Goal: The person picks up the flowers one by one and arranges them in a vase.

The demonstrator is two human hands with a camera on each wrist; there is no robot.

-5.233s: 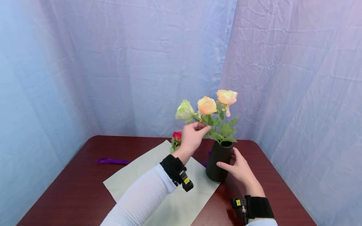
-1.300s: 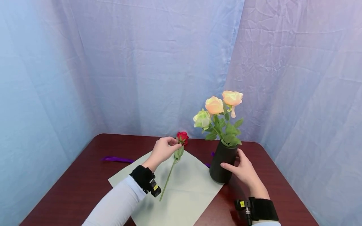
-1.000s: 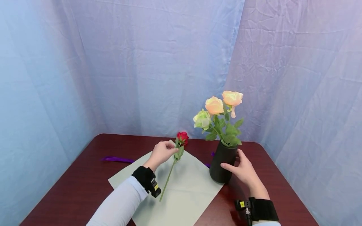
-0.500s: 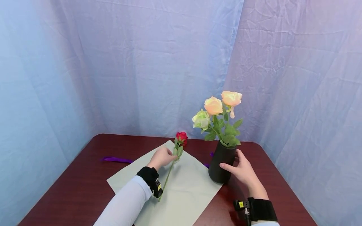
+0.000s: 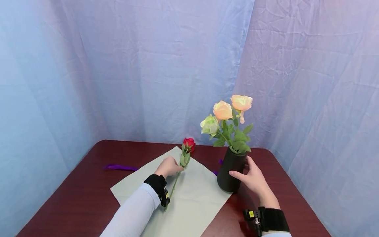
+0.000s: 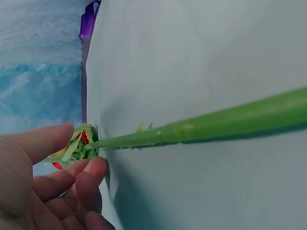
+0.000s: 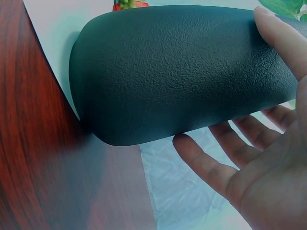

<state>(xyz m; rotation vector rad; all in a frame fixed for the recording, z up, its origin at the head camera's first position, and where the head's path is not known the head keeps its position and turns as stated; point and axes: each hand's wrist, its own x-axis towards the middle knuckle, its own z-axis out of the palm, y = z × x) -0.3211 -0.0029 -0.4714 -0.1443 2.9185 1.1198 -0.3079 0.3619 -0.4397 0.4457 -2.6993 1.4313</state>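
A single red rose [image 5: 189,144] with a green stem lies on a pale sheet of paper [image 5: 195,197]. My left hand [image 5: 168,167] is at its stem, just below the leaves. In the left wrist view, thumb and fingers stand on either side of the stem [image 6: 201,125], with a gap between them. My right hand [image 5: 253,177] holds a dark vase [image 5: 232,171] by its side, thumb in front and fingers beyond. Two peach roses [image 5: 222,110] and a pale green rose [image 5: 210,125] stand in the vase; their lower stems are hidden inside it.
Purple ribbon [image 5: 120,167] lies on the dark red wooden table [image 5: 71,194] left of the paper, and more purple ribbon shows behind the vase. The vase's base is by the paper's right corner. Pale blue curtains [image 5: 165,72] hang behind the table.
My left hand has left the pale green rose, gone to the red rose and slid down its stem. The green rose now leans closer to the others. My right hand has stayed on the vase.
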